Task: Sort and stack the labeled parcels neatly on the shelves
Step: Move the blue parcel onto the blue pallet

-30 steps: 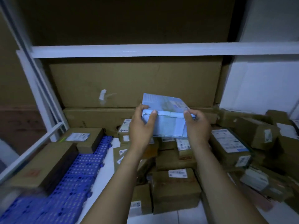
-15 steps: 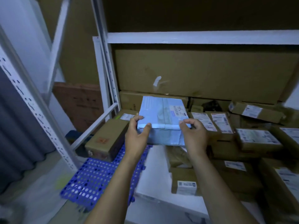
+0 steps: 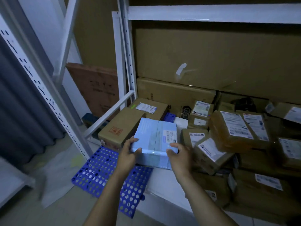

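Observation:
I hold a light blue parcel with a white label at its right side, low in the bottom bay of the white metal shelf. My left hand grips its near left corner, thumb on top. My right hand grips its near right corner. The parcel hangs just above the blue perforated mat, beside a brown carton at its left. Whether the parcel's bottom touches the mat is hidden.
Several labeled brown parcels are heaped at the right. Big flat cartons stand against the back. A shelf upright and a slanted rail stand left of the bay; a grey curtain hangs at far left.
Both hands have carried the blue parcel down and to the left, from in front of the big cartons to just above the blue mat. My view has swung left and downward.

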